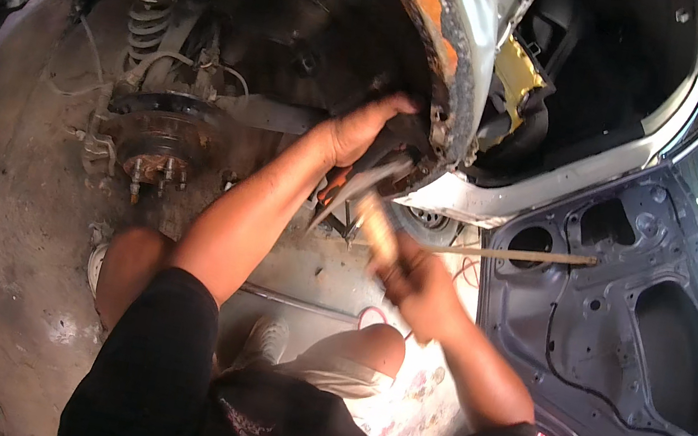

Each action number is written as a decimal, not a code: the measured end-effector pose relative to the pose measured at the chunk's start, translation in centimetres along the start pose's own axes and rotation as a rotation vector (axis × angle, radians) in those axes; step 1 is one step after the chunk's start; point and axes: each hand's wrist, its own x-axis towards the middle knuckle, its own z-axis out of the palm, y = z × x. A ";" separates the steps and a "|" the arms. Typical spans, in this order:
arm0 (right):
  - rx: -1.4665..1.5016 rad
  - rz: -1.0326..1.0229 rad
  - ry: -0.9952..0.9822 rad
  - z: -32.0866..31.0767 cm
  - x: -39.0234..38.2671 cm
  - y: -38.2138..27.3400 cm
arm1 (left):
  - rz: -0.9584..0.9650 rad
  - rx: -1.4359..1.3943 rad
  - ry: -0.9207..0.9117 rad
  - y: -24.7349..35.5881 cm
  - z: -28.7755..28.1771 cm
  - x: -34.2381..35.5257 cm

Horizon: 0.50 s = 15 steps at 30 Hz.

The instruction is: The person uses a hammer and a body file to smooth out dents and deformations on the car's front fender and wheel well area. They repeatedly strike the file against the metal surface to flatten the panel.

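My left hand [366,130] reaches up inside the wheel arch, its fingers bent against the inner side of the rusty arch edge [447,95]. The fingers are partly in shadow, so what they hold cannot be made out. My right hand [427,295] is closed round a light wooden handle [378,231], which is smeared by motion. Whatever is at the far end of this handle is too blurred to tell. Between the hands, below the arch's lower corner, a grey blade-like metal piece [360,190] also looks blurred. Something orange and black [333,185] shows beside it.
A bare brake hub [156,161] and coil spring [147,28] stand at the left. At the right leans a dark grey door panel [600,328], with a thin wooden stick [529,256] crossing in front. A metal bar [297,303] lies on the floor near my knees.
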 end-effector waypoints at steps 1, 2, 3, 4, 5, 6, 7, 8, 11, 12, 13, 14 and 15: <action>-0.106 -0.077 -0.199 0.1 -0.9 -1.3 | -0.038 0.004 0.007 0.2 -0.5 0.1; -0.197 -0.155 -0.347 -0.3 -0.8 -2.0 | -0.076 0.007 0.013 0.4 -1.1 0.3; -0.095 -0.210 -0.289 -0.4 -0.7 -0.5 | -0.088 -0.011 0.009 0.4 -0.7 0.1; 0.009 -0.274 -0.232 -0.5 -0.1 -0.1 | -0.095 -0.020 0.008 1.0 -0.2 -0.1; 0.136 0.175 0.019 -1.8 0.6 -0.5 | -0.103 -0.029 0.008 1.2 0.0 -0.2; 0.208 0.072 0.055 -2.3 1.6 0.0 | -0.170 -0.113 -0.086 1.5 -0.5 0.1; 0.229 0.074 0.051 -0.5 0.9 -0.3 | -0.098 -0.079 -0.058 1.4 -0.2 0.1; 0.250 0.076 0.047 1.6 -0.3 -0.6 | -0.026 -0.045 -0.029 1.4 0.2 0.0; 0.064 -0.177 -0.179 1.4 -0.7 0.2 | -0.058 0.050 0.002 1.5 -0.4 0.4; 0.073 -0.204 -0.231 0.7 -0.1 0.5 | -0.091 0.028 -0.004 1.6 -0.4 0.3; 0.243 -0.099 -0.073 -0.3 0.7 0.7 | -0.126 0.001 -0.008 1.8 -0.1 0.0; 0.411 0.009 0.087 -0.8 1.3 0.8 | -0.161 -0.027 -0.013 1.8 0.3 -0.3; 0.389 0.067 0.098 0.8 0.4 0.6 | -0.154 -0.084 -0.050 1.7 0.6 -0.4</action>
